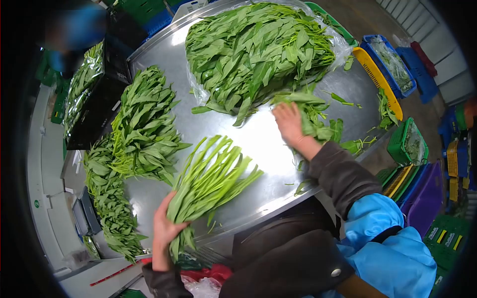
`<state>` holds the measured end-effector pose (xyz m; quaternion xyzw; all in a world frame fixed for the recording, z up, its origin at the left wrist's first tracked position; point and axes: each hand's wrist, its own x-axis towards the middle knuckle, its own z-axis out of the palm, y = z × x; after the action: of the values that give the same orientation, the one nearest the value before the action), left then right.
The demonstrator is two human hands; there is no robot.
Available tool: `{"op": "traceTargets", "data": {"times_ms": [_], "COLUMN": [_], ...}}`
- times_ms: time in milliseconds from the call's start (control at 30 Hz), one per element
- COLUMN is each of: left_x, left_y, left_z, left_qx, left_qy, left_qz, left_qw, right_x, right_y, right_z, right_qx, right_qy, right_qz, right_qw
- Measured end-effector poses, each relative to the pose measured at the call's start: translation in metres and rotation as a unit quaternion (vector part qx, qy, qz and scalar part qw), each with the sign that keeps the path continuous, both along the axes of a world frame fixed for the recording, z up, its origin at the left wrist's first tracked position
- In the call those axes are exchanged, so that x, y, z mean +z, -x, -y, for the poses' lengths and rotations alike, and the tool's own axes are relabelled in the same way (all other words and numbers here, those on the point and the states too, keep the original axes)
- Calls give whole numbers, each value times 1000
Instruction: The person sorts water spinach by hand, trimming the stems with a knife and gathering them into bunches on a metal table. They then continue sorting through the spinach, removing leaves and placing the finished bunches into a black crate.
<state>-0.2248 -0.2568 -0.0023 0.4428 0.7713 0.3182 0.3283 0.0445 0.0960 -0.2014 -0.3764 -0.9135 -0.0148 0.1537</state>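
My left hand (165, 224) is wrapped round a bunch of water spinach (211, 179) near the table's front edge. Its pale green stems fan out up and to the right, and its leaves hang below my grip. Further right, my right hand (289, 124) lies with outstretched fingers on loose water spinach leaves (318, 119), slightly blurred. Just beyond it rises a big heap of water spinach (253, 57) on clear plastic. All of this rests on a shiny metal table (248, 134).
Stacked water spinach bunches (144, 124) line the table's left side, beside a black crate (94, 109) of wrapped greens. A yellow basket (380, 82), a blue crate (390, 64) and a green crate (408, 143) stand along the right. Another person (79, 30) is at upper left.
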Motion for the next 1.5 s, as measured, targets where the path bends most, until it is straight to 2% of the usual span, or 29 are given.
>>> {"op": "traceTargets", "data": {"times_ms": [33, 67, 133, 167, 233, 300, 367, 400, 433, 467, 500, 567, 633, 667, 700, 733, 800, 833, 867, 900, 967, 1033, 1100, 1167, 1233, 1267, 1333, 1367, 1500], "left_x": [-17, -30, -47, -53, -59, -56, -49, -48, -46, -45, -44, -29, -15, 1, -3, -8, -10, -15, -39, -53, -76, -98, -99, -105, -123, -126, -145, -128, -147], "left_y": [8, 10, 16, 17, 23, 30, 36, 39, 40, 41, 41, 29, 11, -9, -24, -40, -87, -110, -126, -143, -162, -172, -178, -182, -186, -190, -191, -190, -183], "left_z": [-7, -17, -32, -32, -30, -28, -28, -27, -26, -24, -23, -21, -14, -17, -8, 4, 3, 2, 6, 3, -10, -13, -16, -16, -16, -20, -28, -44, -43], "left_qx": [-50, -43, -147, -140, -191, -191, -211, -209, -207, -178, -147, -107, 63, 115, 182, 249, 249, 266, 294, 351, 425, 468, 493, 518, 540, 542, 554, 522, 497], "left_qy": [28, 29, 191, 193, 103, 121, 66, 66, 68, 33, -2, -43, -103, -143, -133, -123, -107, -38, -9, 10, -14, -45, -50, -57, -88, -107, -115, -139, -152], "left_qz": [-39, -33, -189, -186, -276, -277, -284, -273, -275, -240, -204, -183, -262, -305, -215, -123, 152, 253, 381, 512, 616, 653, 640, 624, 617, 618, 611, 619, 631], "left_qw": [998, 998, 952, 953, 936, 934, 933, 937, 937, 954, 968, 976, 957, 935, 950, 953, 951, 930, 876, 784, 663, 594, 587, 582, 566, 559, 554, 570, 576], "right_x": [19, 34, 58, 69, 89, 101, 95, 88, 80, 74, 69, 84, 79, 72, 66, 67, 85, 91, 93, 94, 95, 93, 117, 133, 94, 99, 71, 75, 70], "right_y": [-18, -30, -42, -46, -49, -50, -49, -50, -49, -47, -48, -37, -25, -18, -10, 2, 30, 47, 67, 87, 118, 142, 137, 124, 95, 83, 62, 59, 63], "right_z": [-6, -4, 7, 14, 32, 54, 61, 63, 65, 68, 66, 66, 66, 65, 64, 64, 65, 65, 65, 65, 65, 67, 81, 99, 128, 135, 154, 157, 168], "right_qx": [-3, -1, 21, 34, 73, 68, 85, 10, -64, -30, -27, 53, 78, 138, 199, 219, 250, 272, 279, 317, 359, 400, 397, 351, 386, 402, 375, 386, 333], "right_qy": [-36, 28, 63, 100, 91, 263, 244, 443, 618, 584, 586, 541, 548, 472, 391, 395, 395, 390, 394, 365, 333, 268, 287, 380, 346, 346, 355, 350, 361], "right_qz": [76, 31, -20, -76, -95, -174, -216, -259, -288, -293, -292, -115, -98, -108, -117, -133, -135, -141, -142, -164, -188, -178, -194, 2, 19, 108, 129, 129, 157], "right_qw": [996, 999, 998, 992, 989, 947, 942, 858, 729, 756, 756, 831, 827, 864, 891, 882, 874, 868, 864, 860, 852, 858, 850, 856, 855, 841, 847, 844, 856]}}
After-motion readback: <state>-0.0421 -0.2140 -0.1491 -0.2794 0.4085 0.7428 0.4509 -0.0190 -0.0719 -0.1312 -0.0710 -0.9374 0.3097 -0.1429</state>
